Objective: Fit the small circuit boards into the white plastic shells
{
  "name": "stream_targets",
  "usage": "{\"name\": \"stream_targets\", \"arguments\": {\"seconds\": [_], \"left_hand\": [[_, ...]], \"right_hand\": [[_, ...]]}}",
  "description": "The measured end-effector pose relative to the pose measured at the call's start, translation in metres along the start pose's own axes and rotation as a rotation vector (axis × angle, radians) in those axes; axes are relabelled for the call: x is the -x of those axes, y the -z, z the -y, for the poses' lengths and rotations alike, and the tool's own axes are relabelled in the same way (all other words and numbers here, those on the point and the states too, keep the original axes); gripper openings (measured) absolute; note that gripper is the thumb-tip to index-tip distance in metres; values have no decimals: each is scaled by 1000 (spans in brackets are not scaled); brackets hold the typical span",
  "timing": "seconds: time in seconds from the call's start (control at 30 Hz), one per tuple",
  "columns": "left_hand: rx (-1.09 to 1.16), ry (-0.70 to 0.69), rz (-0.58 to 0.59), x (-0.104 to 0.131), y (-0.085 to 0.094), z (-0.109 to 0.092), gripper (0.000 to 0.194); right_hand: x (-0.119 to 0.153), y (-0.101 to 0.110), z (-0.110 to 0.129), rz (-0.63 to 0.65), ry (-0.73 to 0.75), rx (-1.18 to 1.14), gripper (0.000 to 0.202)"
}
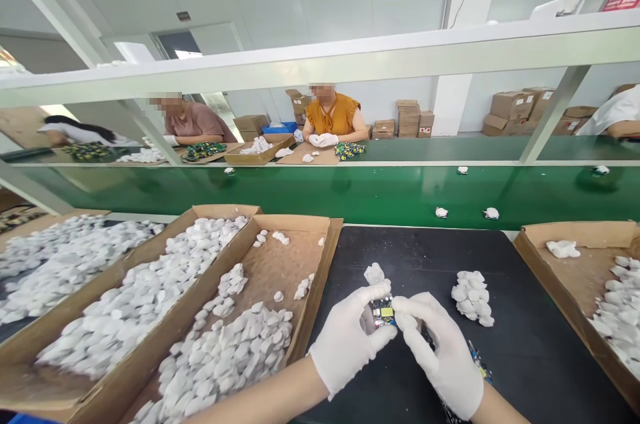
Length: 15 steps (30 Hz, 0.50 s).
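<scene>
Both of my hands wear white gloves and meet over the black mat (540,357). Between the thumb and fingers of my left hand (350,334) is a small circuit board (384,313) with a yellow block and other parts on it. My right hand (440,344) has its thumb and fingertips pressed against the board's right side; whether it also pinches a small piece, I cannot tell. Just beyond my left fingertips lies a white lump (374,273). A cluster of white lumps (473,297) sits right of my hands. Partly hidden by my right wrist are more circuit boards (480,364).
Cardboard trays of white lumps stand at left (325,277) and right (545,284). Beyond the mat runs a green conveyor belt (310,194) carrying several small white-topped pieces. A white frame bar (320,64) crosses above it. Gloved co-workers sit along the far side.
</scene>
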<state>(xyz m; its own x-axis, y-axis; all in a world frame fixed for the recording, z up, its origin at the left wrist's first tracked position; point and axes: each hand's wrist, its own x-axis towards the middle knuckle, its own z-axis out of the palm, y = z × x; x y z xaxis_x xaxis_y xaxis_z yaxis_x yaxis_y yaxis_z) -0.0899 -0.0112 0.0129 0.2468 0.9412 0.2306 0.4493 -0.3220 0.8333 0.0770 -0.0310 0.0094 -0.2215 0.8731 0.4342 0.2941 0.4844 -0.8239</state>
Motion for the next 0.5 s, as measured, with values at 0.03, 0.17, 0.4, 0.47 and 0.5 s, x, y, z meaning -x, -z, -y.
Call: {"name": "stream_targets", "arguments": {"seconds": [0.03, 0.17, 0.4, 0.47, 0.5], "left_hand": [[-13, -3, 3, 0, 0, 0, 47], [-33, -117, 18, 1, -1, 0, 44], [-42, -200, -20, 4, 0, 1, 47], [-44, -195, -17, 5, 0, 0, 47], [-45, -186, -12, 5, 0, 0, 46]], "right_hand": [[1, 0, -1, -12, 1, 8, 29], [1, -3, -3, -22, 14, 7, 22], [-7, -5, 8, 60, -276, -425, 7], [-9, -6, 10, 76, -396, -600, 14], [-9, -6, 10, 68, -436, -650, 17]]}}
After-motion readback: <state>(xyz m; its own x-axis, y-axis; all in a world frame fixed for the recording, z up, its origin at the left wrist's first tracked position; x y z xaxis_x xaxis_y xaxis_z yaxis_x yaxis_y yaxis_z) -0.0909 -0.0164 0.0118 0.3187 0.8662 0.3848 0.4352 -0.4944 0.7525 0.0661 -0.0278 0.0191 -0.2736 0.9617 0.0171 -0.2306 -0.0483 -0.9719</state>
